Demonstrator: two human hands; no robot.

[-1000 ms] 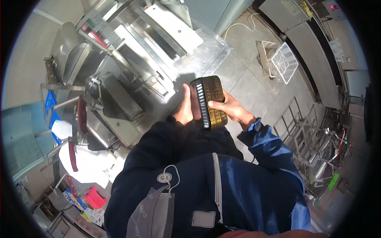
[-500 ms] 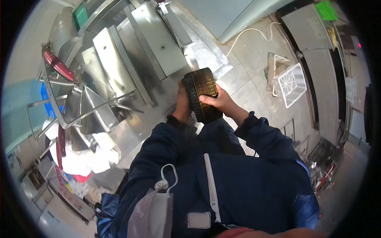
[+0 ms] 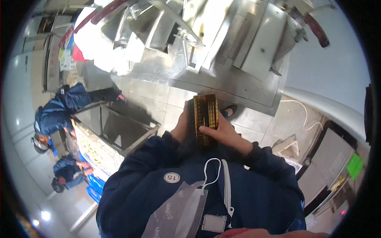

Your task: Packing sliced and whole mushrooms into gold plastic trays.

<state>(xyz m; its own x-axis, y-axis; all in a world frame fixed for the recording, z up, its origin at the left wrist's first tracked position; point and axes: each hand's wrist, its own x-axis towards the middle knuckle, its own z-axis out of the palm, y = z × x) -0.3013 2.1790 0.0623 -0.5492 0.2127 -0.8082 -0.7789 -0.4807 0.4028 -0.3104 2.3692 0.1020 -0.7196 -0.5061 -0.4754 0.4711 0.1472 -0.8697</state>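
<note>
A compact stack of what look like black-and-gold trays (image 3: 206, 115) is upright in front of my body, its left side dark and ridged. My left hand (image 3: 182, 126) is closed against that ridged side, most of its fingers hidden behind the stack. From the other side my right hand (image 3: 225, 133) grips the stack, its thumb lying across the gold-patterned face. Both hands are just short of the steel table's near edge, apart from it.
Ahead stands a steel table (image 3: 174, 77) bearing metal presses with white plates (image 3: 264, 47) and a red-handled lever (image 3: 316, 29). Two co-workers (image 3: 59, 113) work at left beside a metal-framed cart (image 3: 141, 139). A white cable (image 3: 305, 109) and grey cabinet (image 3: 327, 152) are at right.
My view has swung left: the table now lies ahead, and the co-workers and cart show at left. The stack stays in both hands, now more upright.
</note>
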